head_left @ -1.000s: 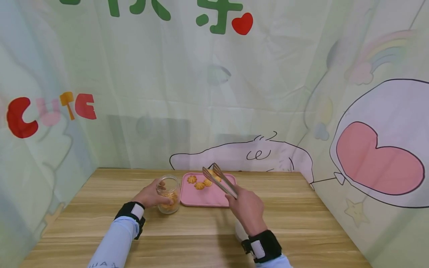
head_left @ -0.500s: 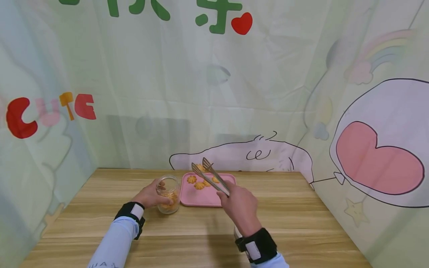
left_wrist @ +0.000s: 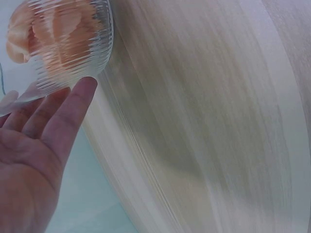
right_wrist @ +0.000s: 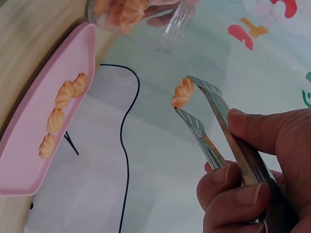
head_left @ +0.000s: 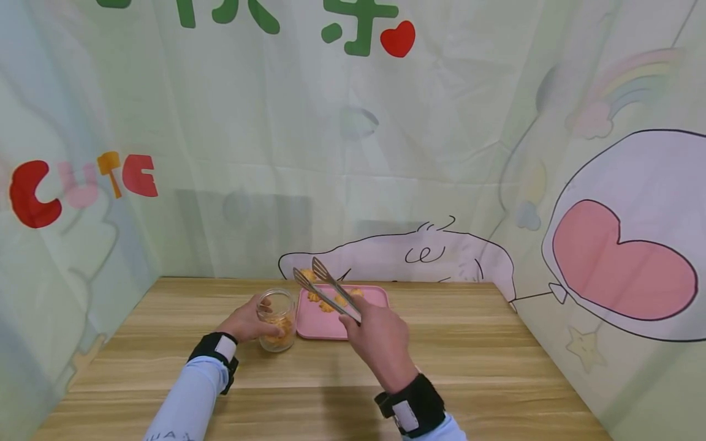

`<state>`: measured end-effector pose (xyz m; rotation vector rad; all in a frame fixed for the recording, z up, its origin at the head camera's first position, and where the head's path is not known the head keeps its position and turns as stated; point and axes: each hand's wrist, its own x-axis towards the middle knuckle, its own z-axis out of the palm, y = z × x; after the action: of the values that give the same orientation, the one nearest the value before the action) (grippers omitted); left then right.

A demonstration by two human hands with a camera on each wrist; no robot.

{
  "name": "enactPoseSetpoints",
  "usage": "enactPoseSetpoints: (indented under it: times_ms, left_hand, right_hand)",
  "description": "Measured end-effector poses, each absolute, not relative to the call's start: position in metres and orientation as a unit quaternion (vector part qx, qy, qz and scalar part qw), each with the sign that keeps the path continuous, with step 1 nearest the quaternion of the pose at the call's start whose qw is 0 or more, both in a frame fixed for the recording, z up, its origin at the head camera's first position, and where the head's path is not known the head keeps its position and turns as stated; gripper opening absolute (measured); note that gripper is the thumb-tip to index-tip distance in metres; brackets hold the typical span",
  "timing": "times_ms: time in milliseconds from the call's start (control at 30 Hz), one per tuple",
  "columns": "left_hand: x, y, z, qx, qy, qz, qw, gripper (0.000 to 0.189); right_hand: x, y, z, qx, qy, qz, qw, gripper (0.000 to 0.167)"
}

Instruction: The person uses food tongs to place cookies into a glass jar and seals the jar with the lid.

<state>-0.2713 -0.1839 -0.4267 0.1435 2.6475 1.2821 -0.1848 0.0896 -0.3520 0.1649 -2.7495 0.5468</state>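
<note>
My left hand (head_left: 248,321) holds a clear glass jar (head_left: 277,346) around its side. Piped, ridged cookies (left_wrist: 63,29) lie inside the jar, which has no lid on it. Metal tongs (right_wrist: 233,133) are gripped in my right hand (head_left: 382,340), thumb on one arm and fingers round the other. Between the tips of the tongs a golden cookie (right_wrist: 183,92) is pinched, raised above the back left of the pink tray (head_left: 325,329). Several more cookies (right_wrist: 56,120) lie on that tray, partly behind the tongs in the head view.
The jar stands on the wood-grain table (head_left: 463,349) just left of the tray. Behind the table hangs a printed cloth backdrop (head_left: 237,122), close to the tray's far edge, and it continues along both sides.
My right hand has moved left, carrying the tongs and the cookie across the tray toward the jar. My left hand and the jar stay where they were.
</note>
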Motion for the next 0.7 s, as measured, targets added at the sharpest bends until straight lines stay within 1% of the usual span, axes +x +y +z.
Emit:
enactPoseSetpoints:
  times_ms: [267, 700]
  left_hand:
    - [-0.271, -0.185, -0.427, 0.059, 0.893, 0.438, 0.09, 0.077]
    - [-0.27, -0.185, -0.427, 0.065, 0.893, 0.437, 0.089, 0.083]
  right_hand:
    - [-0.18, 0.077, -0.353, 0.112, -0.96, 0.166, 0.198, 0.043]
    - [-0.177, 0.06, -0.356, 0.151, -0.957, 0.179, 0.173, 0.041]
